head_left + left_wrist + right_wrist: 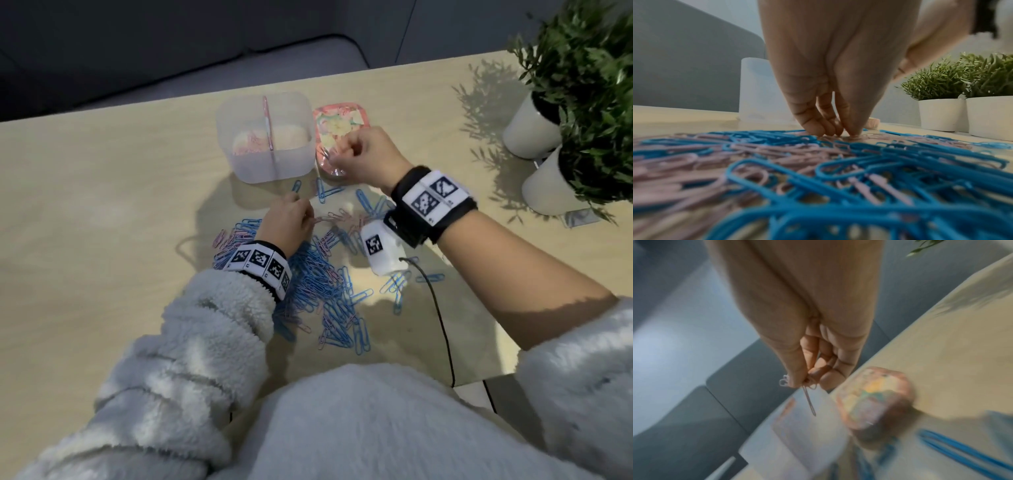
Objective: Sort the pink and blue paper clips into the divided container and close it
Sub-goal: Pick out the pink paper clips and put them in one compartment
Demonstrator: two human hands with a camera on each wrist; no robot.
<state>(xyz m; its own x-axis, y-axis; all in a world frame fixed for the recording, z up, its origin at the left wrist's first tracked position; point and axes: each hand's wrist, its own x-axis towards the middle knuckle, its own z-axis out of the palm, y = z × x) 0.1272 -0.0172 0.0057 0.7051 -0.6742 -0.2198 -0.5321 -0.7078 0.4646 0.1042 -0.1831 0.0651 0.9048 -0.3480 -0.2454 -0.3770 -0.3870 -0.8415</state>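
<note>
A translucent divided container (274, 168) stands open at the back of the table, with pink paper clips (248, 142) in its left compartment. Its floral lid (337, 120) lies just to its right. A mixed pile of blue and pink clips (318, 284) covers the table in front of me. My left hand (306, 214) reaches down at the pile's far edge, and its fingertips (854, 132) pinch a pink clip against the table. My right hand (337, 152) hovers over the lid beside the container, pinching a few pink clips (809, 402), one of which dangles down.
Two white pots with green plants (561, 113) stand at the back right of the table. A black cable (442, 325) runs from my right wrist over the table's near edge. Loose blue clips (325, 192) lie between the container and the pile.
</note>
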